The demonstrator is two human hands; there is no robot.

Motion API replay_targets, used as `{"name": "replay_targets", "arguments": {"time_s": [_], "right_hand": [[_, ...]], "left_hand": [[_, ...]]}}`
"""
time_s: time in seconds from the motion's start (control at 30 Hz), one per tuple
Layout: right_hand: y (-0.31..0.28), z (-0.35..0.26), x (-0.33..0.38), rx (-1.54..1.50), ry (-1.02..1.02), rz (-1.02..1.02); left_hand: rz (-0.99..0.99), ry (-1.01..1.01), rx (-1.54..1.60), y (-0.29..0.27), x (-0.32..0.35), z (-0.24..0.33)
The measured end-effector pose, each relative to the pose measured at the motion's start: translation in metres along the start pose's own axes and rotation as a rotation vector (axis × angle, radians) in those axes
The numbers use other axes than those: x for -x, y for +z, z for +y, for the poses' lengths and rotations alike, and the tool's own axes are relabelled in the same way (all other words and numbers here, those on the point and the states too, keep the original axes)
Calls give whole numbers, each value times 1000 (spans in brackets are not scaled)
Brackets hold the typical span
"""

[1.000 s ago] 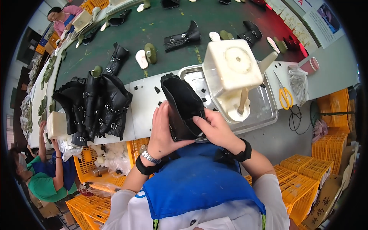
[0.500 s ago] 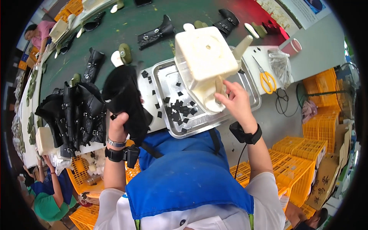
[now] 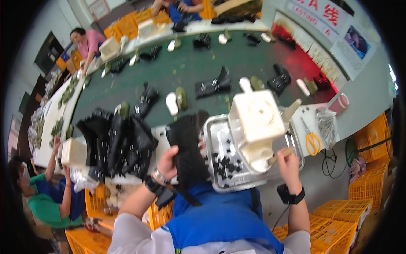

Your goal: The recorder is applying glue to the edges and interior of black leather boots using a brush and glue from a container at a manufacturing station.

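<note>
Now left hand (image 3: 168, 162) grips black boot upper (image 3: 189, 153) (upright).

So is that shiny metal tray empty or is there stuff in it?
Not empty. The metal tray has lots of small black pieces scattered over its bottom, beside the cream pot.

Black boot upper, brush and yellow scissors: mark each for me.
black boot upper (image 3: 188, 146), head view, middle of its dark panel, in the left hand (image 3: 169, 163).
brush (image 3: 282, 154), head view, wooden handle above the right hand (image 3: 289, 165).
yellow scissors (image 3: 312, 142), head view, handle loops.
</note>
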State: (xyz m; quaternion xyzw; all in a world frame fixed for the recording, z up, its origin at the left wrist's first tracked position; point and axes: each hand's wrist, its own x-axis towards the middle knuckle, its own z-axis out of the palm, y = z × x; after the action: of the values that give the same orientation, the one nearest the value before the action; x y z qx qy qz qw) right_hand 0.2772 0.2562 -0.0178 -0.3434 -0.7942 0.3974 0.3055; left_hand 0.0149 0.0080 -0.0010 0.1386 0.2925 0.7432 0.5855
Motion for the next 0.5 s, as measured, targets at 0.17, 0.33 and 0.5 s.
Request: {"name": "replay_targets", "arguments": {"time_s": [0.17, 0.33, 0.5], "right_hand": [[-3, -5, 1, 70, -5, -9], [-10, -13, 5, 64, 9, -21], [-15, -16, 9, 50, 14, -14]], "left_hand": [[6, -12, 120, 21, -5, -3], [-193, -93, 11, 17, -8, 3], [-274, -125, -373, 18, -8, 12]]}}
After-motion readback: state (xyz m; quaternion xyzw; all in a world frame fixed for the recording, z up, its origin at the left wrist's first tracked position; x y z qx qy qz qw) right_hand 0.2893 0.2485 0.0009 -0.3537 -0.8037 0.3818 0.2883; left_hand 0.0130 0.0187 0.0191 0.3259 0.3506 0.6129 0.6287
